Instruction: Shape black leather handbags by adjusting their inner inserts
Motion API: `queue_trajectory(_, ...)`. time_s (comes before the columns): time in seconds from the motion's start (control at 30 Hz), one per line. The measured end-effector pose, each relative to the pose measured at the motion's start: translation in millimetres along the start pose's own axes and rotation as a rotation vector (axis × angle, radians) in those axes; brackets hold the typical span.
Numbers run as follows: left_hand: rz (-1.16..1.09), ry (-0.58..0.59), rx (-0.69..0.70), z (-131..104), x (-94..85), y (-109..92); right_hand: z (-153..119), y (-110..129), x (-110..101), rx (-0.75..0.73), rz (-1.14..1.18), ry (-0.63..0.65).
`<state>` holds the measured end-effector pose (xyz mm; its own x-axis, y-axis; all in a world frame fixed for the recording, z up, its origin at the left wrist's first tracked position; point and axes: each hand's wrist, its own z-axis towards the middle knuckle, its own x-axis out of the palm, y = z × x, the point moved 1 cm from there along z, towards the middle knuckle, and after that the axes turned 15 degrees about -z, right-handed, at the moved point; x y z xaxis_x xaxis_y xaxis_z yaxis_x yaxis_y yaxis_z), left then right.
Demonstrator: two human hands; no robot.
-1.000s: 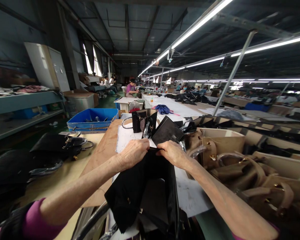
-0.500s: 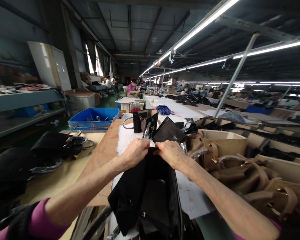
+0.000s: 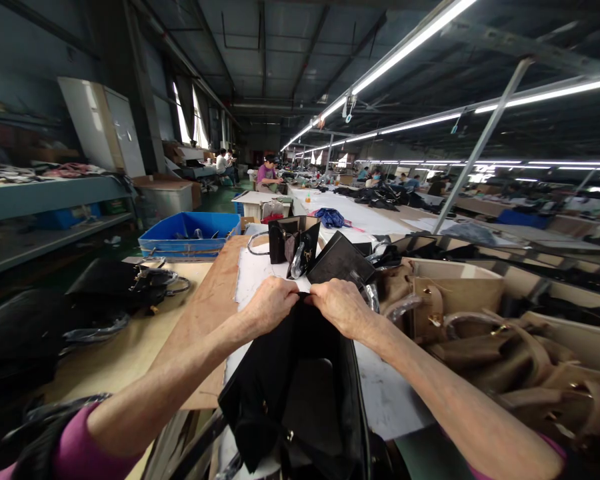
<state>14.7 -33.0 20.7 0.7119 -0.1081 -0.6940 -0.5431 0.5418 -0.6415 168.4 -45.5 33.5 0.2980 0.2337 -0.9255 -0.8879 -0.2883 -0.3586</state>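
Note:
In front of me stands a black handbag [image 3: 260, 380], its mouth facing up so that the dark inside shows. My left hand [image 3: 274, 303] pinches the far rim of the bag from the left. Close beside it, my right hand [image 3: 341, 305] grips the same rim from the right, with a small gap between the two thumbs. The fingertips behind the rim are hidden. Beyond my hands, a small black bag [image 3: 280, 241] with a gold mark stands upright, and a black bag with a flat panel [image 3: 341, 259] leans to its right.
Tan handbags [image 3: 455, 287] are heaped on the right. More black bags [image 3: 115, 287] lie on the left table. A blue bin [image 3: 187, 248] stands beyond it. A slanting metal post [image 3: 480, 150] rises at right. Another person [image 3: 267, 175] sits farther back.
Both hands keep their hold on the bag's rim and have hardly moved. The whole view has shifted very slightly.

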Motion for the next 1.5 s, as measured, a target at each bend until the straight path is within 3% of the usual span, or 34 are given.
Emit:
queue_trajectory(0.23,-0.031,0.005,-0.056,0.4,-3.3,-6.1,6.2,1.6,1.0,-0.118,0.026,-0.048)
queue_trajectory(0.53,-0.004,0.004,-0.035,2.8,-0.6,-5.2,8.6,3.1,4.3,-0.058,-0.005,-0.058)
queue_trajectory(0.83,-0.024,0.075,0.0,4.1,-7.1,-2.4,-18.8,-15.9,3.2,-0.069,-0.001,0.082)
queue_trajectory(1.07,-0.09,0.069,-0.027,3.9,-8.6,-1.9,-19.9,-11.8,-0.8,0.001,-0.046,0.069)
queue_trajectory(1.2,-0.14,0.082,-0.132,-19.3,-24.0,-5.1,-18.1,-4.2,-4.9,0.041,-0.042,0.072)
queue_trajectory(1.33,-0.183,0.065,-0.245,-66.7,-38.0,-15.3,-16.9,-0.7,-5.4,0.054,-0.038,0.071)
queue_trajectory(1.5,-0.087,-0.015,-0.362,-107.9,-33.2,-27.4,-17.1,3.2,-3.7,0.055,-0.04,0.073)
